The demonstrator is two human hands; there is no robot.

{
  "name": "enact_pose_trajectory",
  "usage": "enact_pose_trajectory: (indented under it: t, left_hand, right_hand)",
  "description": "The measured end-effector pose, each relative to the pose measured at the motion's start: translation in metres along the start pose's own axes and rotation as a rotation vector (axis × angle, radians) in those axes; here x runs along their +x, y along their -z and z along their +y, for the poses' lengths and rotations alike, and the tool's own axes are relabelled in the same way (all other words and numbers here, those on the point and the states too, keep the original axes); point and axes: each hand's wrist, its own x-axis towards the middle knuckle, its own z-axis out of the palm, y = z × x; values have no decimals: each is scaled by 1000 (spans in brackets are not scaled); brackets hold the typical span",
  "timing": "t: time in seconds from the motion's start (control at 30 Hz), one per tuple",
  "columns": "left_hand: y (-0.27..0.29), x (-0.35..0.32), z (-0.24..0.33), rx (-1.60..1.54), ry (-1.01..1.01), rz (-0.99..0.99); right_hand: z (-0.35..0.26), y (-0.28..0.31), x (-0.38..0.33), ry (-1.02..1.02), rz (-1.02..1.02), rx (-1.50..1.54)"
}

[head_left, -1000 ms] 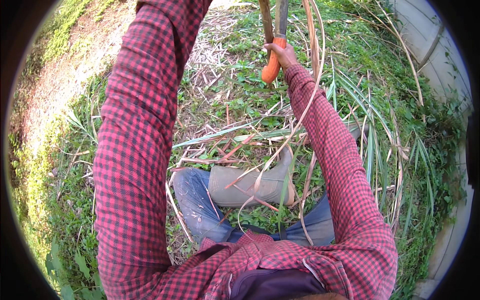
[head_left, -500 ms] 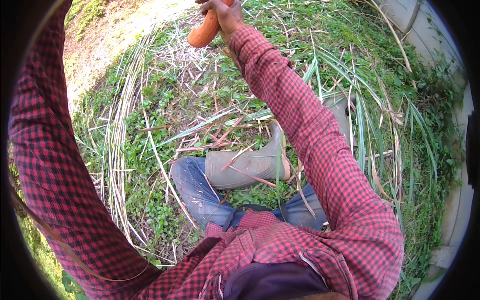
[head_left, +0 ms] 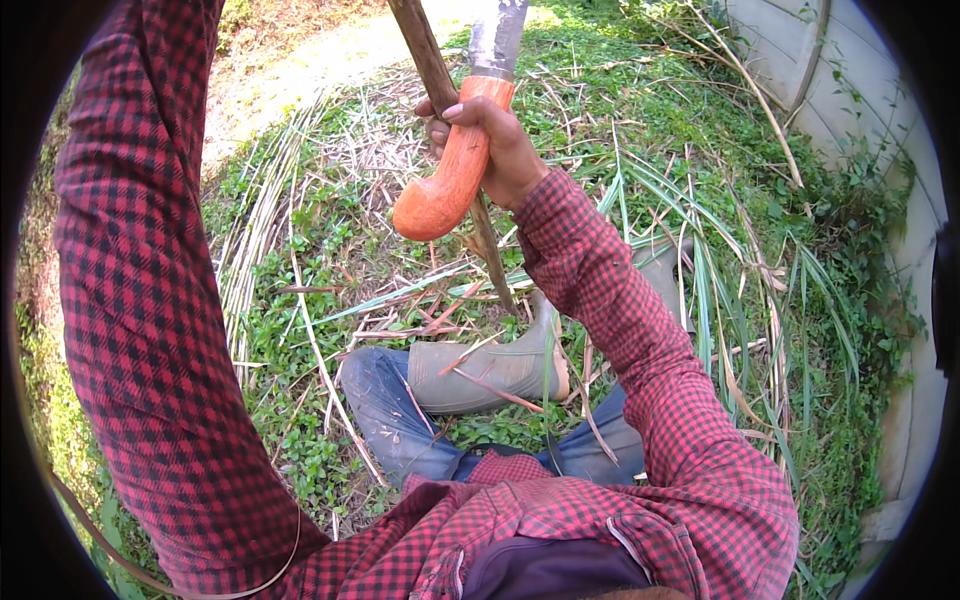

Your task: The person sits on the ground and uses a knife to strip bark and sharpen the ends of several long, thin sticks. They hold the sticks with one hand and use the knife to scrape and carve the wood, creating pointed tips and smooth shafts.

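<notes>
My right hand (head_left: 512, 155) is raised ahead of me, fingers closed. It grips a machete (head_left: 447, 188) by its curved orange handle, and a brown wooden stick (head_left: 424, 52) runs slantwise through the same grasp. The machete's dull blade points up and leaves the picture at the upper edge. Below the hand, the stick's lower end reaches down close to a boot. My left arm (head_left: 140, 300), in a red and black checked sleeve, stretches up along the left side; its hand lies beyond the upper edge.
I sit on grass with my legs bent, wearing jeans (head_left: 385, 430) and green rubber boots (head_left: 480, 378). Cut stalks (head_left: 268, 230) lie at the left, long green leaves (head_left: 690, 190) at the right. A pale wall (head_left: 780, 50) with creepers borders the right side.
My right hand has come down and nearer with the machete, so its blade and the stick now show. My left arm has shifted slightly to the right.
</notes>
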Motion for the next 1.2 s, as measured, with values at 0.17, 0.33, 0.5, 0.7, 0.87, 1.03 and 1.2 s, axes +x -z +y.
enact_pose_trajectory:
  t: [0.17, 0.33, 0.5, 0.7, 0.87, 1.03, 1.2]
  left_hand:
    - [4, 2, 2, 4, 14, -3]
    - [5, 10, 2, 1, 28, 0]
    - [10, 17, -7, -2, 71, -7]
    - [65, -66, -25, -10, 252, -250]
    - [99, -363, -62, -259, 1002, -383]
    - [92, -499, -39, -764, 1382, -364]
    - [90, -504, -35, -751, 1377, -170]
  right_hand:
    - [-13, -9, -20, -19, 183, 76]
    - [-14, -7, -39, -133, 237, 208]
    - [6, 6, -53, -186, 319, 254]
    - [22, 8, -53, -154, 354, 365]
    - [46, 46, -16, -176, 368, 419]
    - [82, 81, 39, -245, 594, 355]
    - [144, 122, 84, -414, 708, 417]
